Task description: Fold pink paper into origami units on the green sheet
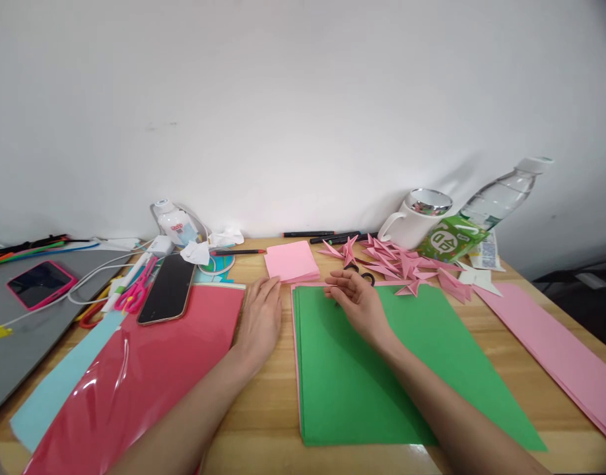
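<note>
My left hand point(260, 316) lies flat, palm down, on the wooden table point(263, 409) between a red plastic-wrapped paper pack point(134, 376) and a stack of green paper point(382, 369). Its fingertips almost touch a pile of small pink square sheets point(290, 260). My right hand point(357, 300) rests on the top edge of the green paper with its fingers loosely curled and nothing visible in them. Just beyond that hand lie black scissors point(360, 272) and several folded pink paper shapes point(402, 264).
A black phone point(167, 288), pink scissors point(134, 290), a white cable and a pink-cased phone point(40, 282) on a grey laptop point(16, 336) fill the left. A white mug point(416, 221), green packet point(449, 239) and water bottle point(501, 194) stand at the back right. Long pink paper strips point(555, 349) lie along the right edge.
</note>
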{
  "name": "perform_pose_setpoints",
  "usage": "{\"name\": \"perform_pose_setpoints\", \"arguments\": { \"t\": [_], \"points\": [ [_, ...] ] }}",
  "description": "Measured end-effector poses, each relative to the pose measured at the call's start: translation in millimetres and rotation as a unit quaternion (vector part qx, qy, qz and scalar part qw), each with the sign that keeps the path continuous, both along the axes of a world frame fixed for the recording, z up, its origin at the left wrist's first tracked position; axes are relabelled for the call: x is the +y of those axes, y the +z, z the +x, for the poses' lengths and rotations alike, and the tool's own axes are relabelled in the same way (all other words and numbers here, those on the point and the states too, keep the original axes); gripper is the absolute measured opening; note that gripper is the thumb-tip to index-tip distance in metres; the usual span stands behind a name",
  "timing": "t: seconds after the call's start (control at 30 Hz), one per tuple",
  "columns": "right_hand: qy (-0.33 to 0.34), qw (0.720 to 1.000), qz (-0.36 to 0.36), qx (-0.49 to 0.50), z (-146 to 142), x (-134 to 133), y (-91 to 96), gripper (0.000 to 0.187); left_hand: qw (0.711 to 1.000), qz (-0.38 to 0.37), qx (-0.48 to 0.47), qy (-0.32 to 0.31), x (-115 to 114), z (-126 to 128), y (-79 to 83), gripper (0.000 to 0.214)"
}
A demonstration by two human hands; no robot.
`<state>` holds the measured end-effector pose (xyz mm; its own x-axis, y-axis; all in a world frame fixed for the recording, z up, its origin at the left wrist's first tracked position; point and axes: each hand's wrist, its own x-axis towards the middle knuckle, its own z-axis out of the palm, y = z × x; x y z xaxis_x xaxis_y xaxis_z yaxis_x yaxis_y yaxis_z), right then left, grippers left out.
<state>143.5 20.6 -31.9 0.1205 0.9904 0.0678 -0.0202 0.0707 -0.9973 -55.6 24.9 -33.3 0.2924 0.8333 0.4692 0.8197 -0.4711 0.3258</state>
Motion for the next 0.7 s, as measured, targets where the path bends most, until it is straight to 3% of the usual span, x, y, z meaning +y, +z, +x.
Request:
{"name": "perform_pose_setpoints", "arguments": {
  "t": [0.13, 0.3, 0.47, 0.57, 0.7],
  "points": [
    [0.027, 1.0, -0.006, 0.011, -1.5, -0.1, -0.9, 0.034, 0.998, 0.023, -0.064, 0.012, 0.1, -0.1, -0.4, 0.034],
    [0.077, 0.997, -0.014, 0.018, -4.8, -1.5, -6.3, 0.034, 0.994, -0.003, -0.107, 0.035, 3.4, -1.8, -2.4, 0.034],
    [0.088, 0.995, -0.025, 0.039, -6.7, -3.6, -2.6, 0.038, 0.974, 0.006, -0.214, 0.073, 2.4, 0.1, 8.2, 0.02],
    [0.088, 0.989, -0.055, 0.107, -6.6, -4.5, 6.1, 0.047, 0.932, -0.007, -0.353, 0.076, -3.9, 6.2, 20.5, 0.007],
    [0.077, 0.967, -0.101, 0.223, -6.4, -4.1, 12.9, 0.059, 0.818, -0.139, -0.557, 0.039, -10.8, 14.8, 32.7, 0.02]
  ]
}}
